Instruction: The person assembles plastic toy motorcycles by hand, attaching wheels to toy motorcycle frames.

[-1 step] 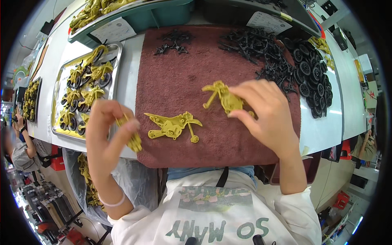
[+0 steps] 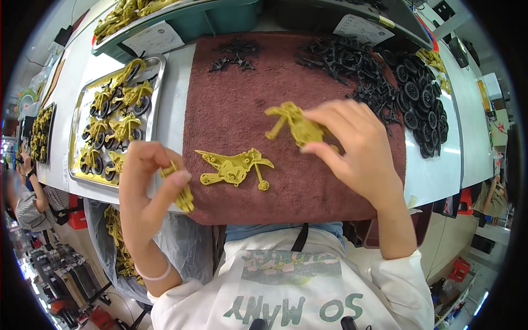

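Note:
A yellow toy motorbike body half [image 2: 234,168] lies on the dark red cloth [image 2: 236,118], its pegged inner side facing up. Above the cloth, my right hand [image 2: 355,146] pinches another yellow motorbike body half [image 2: 300,124] between thumb and fingers, its fork end pointing left. At the cloth's left edge, my left hand [image 2: 154,184] is closed round a yellow plastic motorbike part [image 2: 184,198]. The fingers cover most of that part, so its full shape is hidden.
Left of the cloth, a metal tray [image 2: 159,82] holds several yellow motorbikes with black wheels. Small black parts [image 2: 236,55] lie at the far side, with a larger black heap [image 2: 352,66] and a wheel pile [image 2: 421,102] at right. Green [image 2: 220,22] and black bins [image 2: 308,16] stand behind.
My right hand and its motorbike half have shifted slightly left and away from me. My left hand with its yellow part has moved slightly right and nearer. The half on the cloth lies as before.

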Action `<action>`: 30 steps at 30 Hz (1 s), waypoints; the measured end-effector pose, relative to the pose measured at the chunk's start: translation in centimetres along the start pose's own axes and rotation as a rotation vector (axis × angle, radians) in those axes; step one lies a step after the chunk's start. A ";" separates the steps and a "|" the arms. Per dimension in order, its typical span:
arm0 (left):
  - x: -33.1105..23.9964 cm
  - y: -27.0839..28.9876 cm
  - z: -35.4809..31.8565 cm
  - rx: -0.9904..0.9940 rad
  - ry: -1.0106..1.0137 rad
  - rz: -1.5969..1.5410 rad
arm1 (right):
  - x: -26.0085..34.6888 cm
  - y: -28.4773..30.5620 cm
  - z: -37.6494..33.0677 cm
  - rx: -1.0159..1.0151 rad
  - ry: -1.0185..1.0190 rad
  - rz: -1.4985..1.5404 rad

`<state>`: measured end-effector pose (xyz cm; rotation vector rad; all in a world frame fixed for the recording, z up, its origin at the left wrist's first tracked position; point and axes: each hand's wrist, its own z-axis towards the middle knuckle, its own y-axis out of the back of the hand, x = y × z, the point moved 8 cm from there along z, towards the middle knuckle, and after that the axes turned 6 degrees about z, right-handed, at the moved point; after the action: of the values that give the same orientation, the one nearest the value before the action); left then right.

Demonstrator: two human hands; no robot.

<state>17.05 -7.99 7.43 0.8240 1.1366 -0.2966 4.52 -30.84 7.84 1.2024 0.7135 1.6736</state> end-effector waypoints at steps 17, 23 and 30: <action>-5.4 -3.4 -6.8 -0.438 -0.438 -0.038 | 9.2 -4.8 1.4 0.387 0.116 1.036; -7.4 -6.6 -7.3 -0.690 -0.579 -0.004 | 10.1 -1.9 -3.0 0.085 0.104 1.037; -4.3 -12.5 -4.5 -0.068 -0.176 -0.313 | 10.0 2.3 -5.9 -0.249 0.341 0.606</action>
<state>4.67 -14.06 5.08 0.5466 1.1017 -0.5762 -2.69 -22.32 11.66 1.0178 0.3281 2.4303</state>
